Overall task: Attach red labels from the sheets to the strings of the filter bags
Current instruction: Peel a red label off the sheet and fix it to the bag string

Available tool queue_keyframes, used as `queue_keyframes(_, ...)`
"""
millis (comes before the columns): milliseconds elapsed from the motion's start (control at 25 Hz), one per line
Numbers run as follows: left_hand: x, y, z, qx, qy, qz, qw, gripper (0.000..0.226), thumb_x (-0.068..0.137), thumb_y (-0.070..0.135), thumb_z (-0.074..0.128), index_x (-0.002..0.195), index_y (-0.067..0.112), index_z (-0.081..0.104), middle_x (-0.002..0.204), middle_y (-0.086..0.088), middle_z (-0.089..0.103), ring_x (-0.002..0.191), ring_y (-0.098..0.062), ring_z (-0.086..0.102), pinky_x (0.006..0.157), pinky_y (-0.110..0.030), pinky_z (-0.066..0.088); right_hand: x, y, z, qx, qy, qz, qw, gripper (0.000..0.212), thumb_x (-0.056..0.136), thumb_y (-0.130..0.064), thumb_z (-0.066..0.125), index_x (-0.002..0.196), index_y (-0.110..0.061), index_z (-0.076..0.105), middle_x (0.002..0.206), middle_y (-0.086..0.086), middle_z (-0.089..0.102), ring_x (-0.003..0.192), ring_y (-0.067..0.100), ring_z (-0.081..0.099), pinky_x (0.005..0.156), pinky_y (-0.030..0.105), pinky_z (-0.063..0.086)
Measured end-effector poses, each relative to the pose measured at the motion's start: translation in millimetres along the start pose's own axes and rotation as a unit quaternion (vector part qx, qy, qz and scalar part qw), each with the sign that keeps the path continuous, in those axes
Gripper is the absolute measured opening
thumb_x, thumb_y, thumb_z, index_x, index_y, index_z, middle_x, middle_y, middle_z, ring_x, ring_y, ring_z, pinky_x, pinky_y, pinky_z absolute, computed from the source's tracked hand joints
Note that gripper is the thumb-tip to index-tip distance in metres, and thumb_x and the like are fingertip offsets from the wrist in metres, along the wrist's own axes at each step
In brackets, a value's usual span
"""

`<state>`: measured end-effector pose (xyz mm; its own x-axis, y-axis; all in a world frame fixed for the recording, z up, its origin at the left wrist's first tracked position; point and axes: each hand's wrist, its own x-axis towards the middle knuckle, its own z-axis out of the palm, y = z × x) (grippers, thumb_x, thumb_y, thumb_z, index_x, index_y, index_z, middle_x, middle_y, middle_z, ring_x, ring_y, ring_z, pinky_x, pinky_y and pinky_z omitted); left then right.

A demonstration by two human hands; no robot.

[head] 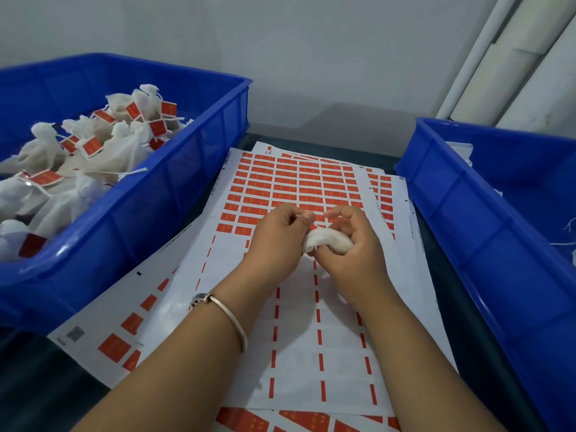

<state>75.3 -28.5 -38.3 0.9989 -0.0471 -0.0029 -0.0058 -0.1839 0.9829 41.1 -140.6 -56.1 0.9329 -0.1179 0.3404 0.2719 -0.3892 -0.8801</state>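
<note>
Looking down past our forearms, we see a silver bangle (229, 316) on the left wrist, above a partly stripped label sheet (339, 353) that lies along the middle of the desk (34, 388); its near rows are bare backing with only red dashes between the empty slots. Just beyond, our two hands meet over the sheet. The right hand (352, 247) is curled around a small white filter bag (324, 240), cradling it in the bent fingers with the thumb beneath. The left hand (277, 235) is curled too, thumb and forefinger pinched together at the bag's top end; whether they hold its string or a label we cannot tell, as that spot is too small and blurred. The bag looks soft, crumpled and rounded, held off the sheet.

Farther on, the sheet's far rows still carry red labels (296, 182) in a tight grid, and more sheets fan out beneath it. Along the left edge of the desk stands a blue crate (174, 194) heaped with white filter bags (103, 145) that carry red tags. Along the right edge stands another blue bin (467, 207), showing a few white strings (565, 235) inside. Behind the desk is a pale wall (311, 42), with white pipes (511, 57) at the far right corner.
</note>
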Motion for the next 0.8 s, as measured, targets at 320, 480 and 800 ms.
queue_keyframes(320,3.2,-0.3,0.6,-0.05,0.003,-0.09,0.995,0.02,0.09,0.033,0.057,0.075,0.022,0.064,0.075,-0.001,0.067,0.079,-0.023,0.066,0.078,-0.036,0.057,-1.6,2.9,3.5,-0.077,0.062,-0.039,0.994,0.021,0.086,-0.018,0.066,0.106,-0.024,0.067,0.092,-0.035,0.05,0.083,-0.029,0.049,0.068,-0.012,0.03)
queue_keyframes(480,1.4,1.6,1.7,-0.052,0.006,-0.084,0.995,0.019,0.091,0.034,0.056,0.076,0.024,0.063,0.079,0.001,0.066,0.078,-0.02,0.065,0.076,-0.031,0.057,-0.2,3.8,5.2,-0.121,0.08,-0.047,0.988,0.024,0.087,-0.021,0.065,0.11,-0.015,0.07,0.096,-0.019,0.056,0.076,-0.018,0.048,0.068,-0.012,0.03)
queue_keyframes(800,-2.8,12.9,-7.3,-0.26,-0.041,-0.159,0.952,0.025,0.082,-0.011,0.053,0.085,0.014,0.06,0.095,-0.012,0.061,0.091,-0.03,0.063,0.069,-0.028,0.053,5.4,-0.4,1.6,-0.025,-0.001,0.118,0.993,0.015,0.092,-0.03,0.057,0.078,-0.033,0.058,0.08,-0.021,0.06,0.076,0.0,0.06,0.05,0.001,0.041)
